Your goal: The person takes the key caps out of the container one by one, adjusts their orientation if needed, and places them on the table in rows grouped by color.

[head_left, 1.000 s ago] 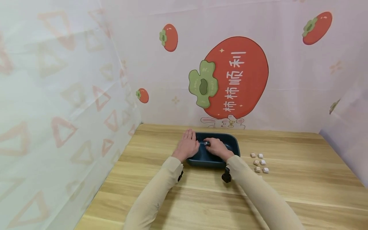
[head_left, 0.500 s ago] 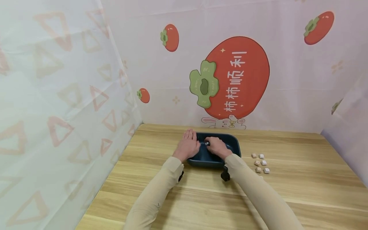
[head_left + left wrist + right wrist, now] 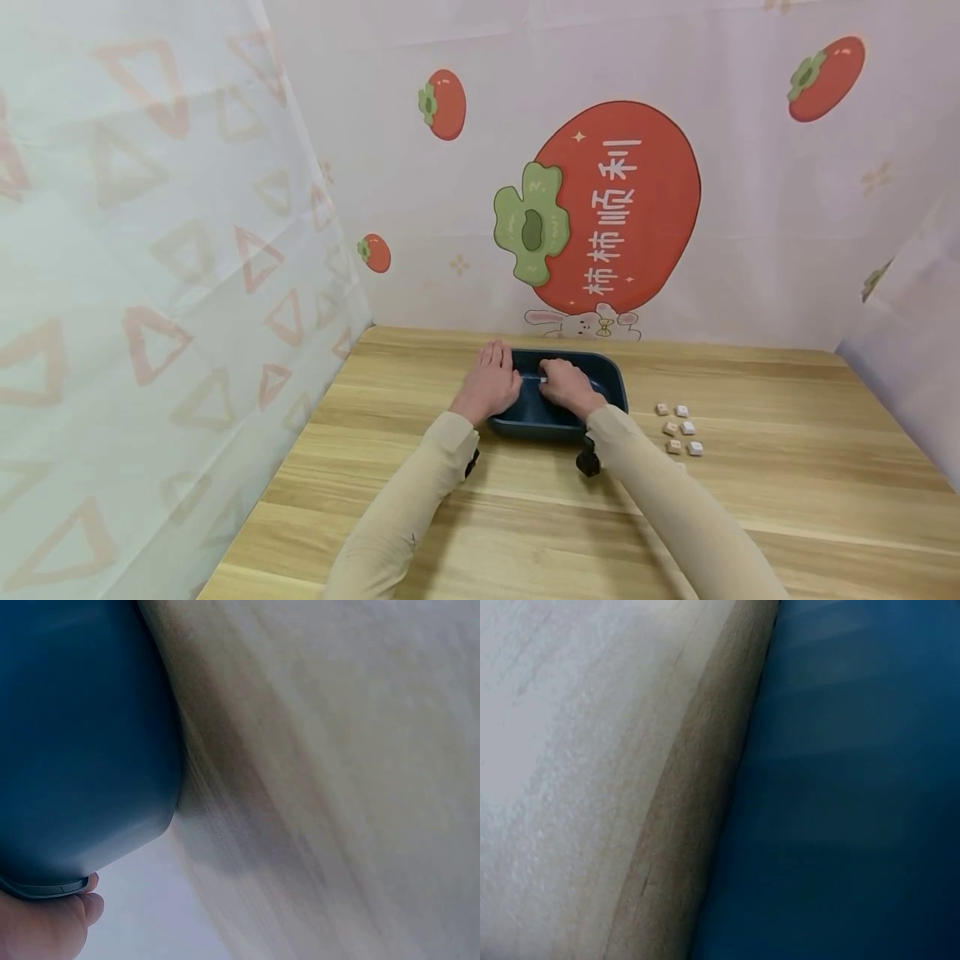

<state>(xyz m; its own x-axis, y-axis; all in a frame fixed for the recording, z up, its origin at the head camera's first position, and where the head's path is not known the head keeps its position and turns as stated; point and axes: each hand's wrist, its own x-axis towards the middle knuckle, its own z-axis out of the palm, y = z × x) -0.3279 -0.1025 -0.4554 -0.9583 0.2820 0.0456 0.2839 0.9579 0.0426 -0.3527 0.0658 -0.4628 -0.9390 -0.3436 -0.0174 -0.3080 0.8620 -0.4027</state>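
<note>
In the head view, a dark blue rectangular tray [image 3: 551, 431] stands on the wooden table. My left hand [image 3: 489, 385] rests along its left rim with fingers straight and pointing away from me. Its fingertips [image 3: 91, 906] show past the tray's rim in the left wrist view. Inside the tray, my right hand [image 3: 567, 387] has curled fingers and pinches a small white piece [image 3: 543, 380], mostly hidden by the fingers, so its kind cannot be told. The right wrist view holds only the tray's blue outer wall [image 3: 840, 795] and the table; no fingers show there.
Several small beige and white keycaps [image 3: 687, 428] lie in two columns on the table [image 3: 787, 467], right of the tray. One more is partly hidden by the right sleeve [image 3: 675, 492]. A printed cloth wall [image 3: 420, 292] stands behind the table, another at the left.
The small piece in my right fingers has turned: a dark and grey side showed earlier, a white bit shows now. The left hand and the tray have stayed in place.
</note>
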